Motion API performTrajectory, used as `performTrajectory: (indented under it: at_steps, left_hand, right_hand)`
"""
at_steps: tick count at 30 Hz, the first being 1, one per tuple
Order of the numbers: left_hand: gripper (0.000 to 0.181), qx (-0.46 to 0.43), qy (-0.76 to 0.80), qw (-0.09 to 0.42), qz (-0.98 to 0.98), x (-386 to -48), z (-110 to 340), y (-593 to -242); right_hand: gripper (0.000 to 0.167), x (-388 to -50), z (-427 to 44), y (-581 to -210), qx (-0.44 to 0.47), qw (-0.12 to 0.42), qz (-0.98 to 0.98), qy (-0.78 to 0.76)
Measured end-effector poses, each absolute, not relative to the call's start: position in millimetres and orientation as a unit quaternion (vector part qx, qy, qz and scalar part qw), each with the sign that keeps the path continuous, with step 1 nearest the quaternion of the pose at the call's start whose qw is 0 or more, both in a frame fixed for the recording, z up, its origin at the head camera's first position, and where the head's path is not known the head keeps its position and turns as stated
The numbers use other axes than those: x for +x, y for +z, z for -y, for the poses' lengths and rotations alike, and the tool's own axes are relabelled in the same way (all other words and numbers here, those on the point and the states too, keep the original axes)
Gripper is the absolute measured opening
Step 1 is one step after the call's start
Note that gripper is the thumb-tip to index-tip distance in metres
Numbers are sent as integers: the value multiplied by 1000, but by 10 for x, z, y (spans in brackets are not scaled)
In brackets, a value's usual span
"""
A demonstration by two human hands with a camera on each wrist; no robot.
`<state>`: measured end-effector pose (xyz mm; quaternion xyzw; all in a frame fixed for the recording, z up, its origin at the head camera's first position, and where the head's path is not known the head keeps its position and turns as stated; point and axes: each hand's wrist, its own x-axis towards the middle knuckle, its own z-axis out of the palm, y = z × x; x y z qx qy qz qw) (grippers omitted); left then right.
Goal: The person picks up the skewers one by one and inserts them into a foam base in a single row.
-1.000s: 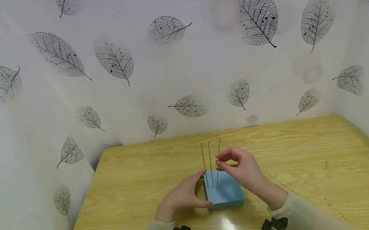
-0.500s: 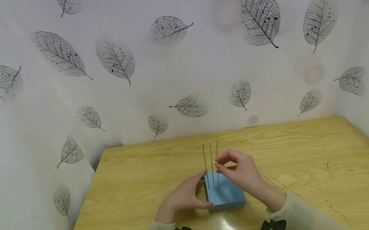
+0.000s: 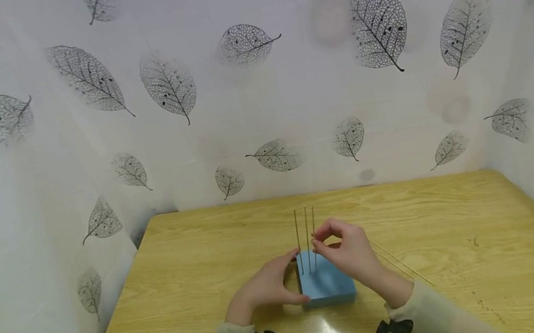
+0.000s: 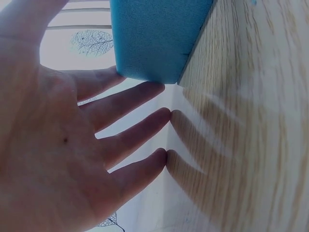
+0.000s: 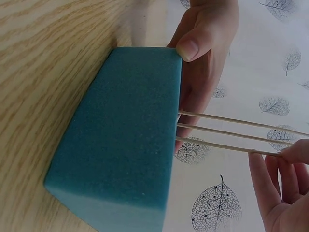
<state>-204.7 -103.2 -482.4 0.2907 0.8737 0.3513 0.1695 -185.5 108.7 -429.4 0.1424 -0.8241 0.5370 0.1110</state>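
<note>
A blue foam block (image 3: 329,287) lies on the wooden table, with three thin wooden sticks standing up from its left part. My left hand (image 3: 268,285) holds the block's left side, thumb at the near corner and fingertips at the far one. In the left wrist view, the other fingers (image 4: 137,174) are spread beside it. My right hand (image 3: 348,248) pinches the rightmost stick (image 5: 217,145) between thumb and fingertips, partway up. That stick leans slightly right; the left stick (image 3: 298,238) and middle stick (image 3: 307,239) are near upright. How deep they sit is hidden inside the foam.
More thin sticks (image 3: 402,263) lie on the table, partly behind my right forearm. The wooden table (image 3: 195,243) is bounded by a white curtain (image 3: 256,103) printed with leaves. Small dark specks mark the tabletop at right.
The rightmost stick has swung from a clear rightward lean to nearly upright, with my right hand pinching it throughout. My left hand stays at the block.
</note>
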Motion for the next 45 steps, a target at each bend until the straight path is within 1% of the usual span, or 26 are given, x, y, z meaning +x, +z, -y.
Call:
performTrajectory:
  at_steps: [8,15,20,24,29,36,42,45]
  left_hand:
    - [105,291,346,172,-875,-2031,1043,-4838]
    - [104,296,345,162,-876,-2057,1044,-4829]
    - [104,299,339,162,-877,-2080,1040,-4837]
    - [105,299,339,161,-877,-2085,1041,-4837]
    - [105,298,337,164,-878,-2083,1043,-4839]
    - [106,288,340,172,-878,-2077,1054,-4838]
    - [106,282,336,177,-881,-2062,1052,-4865]
    - [106,280,335,177,-882,-2061,1050,-4872]
  right_hand:
    - [9,-1868,-1080,-4302,132,81,827,540]
    - [6,-1878,-1089,-4269,130,79,826,543]
    - [8,-1891,-1128,-4274,125,77,825,546]
    - [13,-1911,-1193,-4245,147,78,836,523]
    - [23,-1986,-1389,-4092,162,83,843,506]
    - [25,-2151,-1793,-3814,144,96,869,464]
    - [27,-2237,-2095,-3791,144,84,894,416]
    - [29,-2284,-2208,-3813,143,70,897,413]
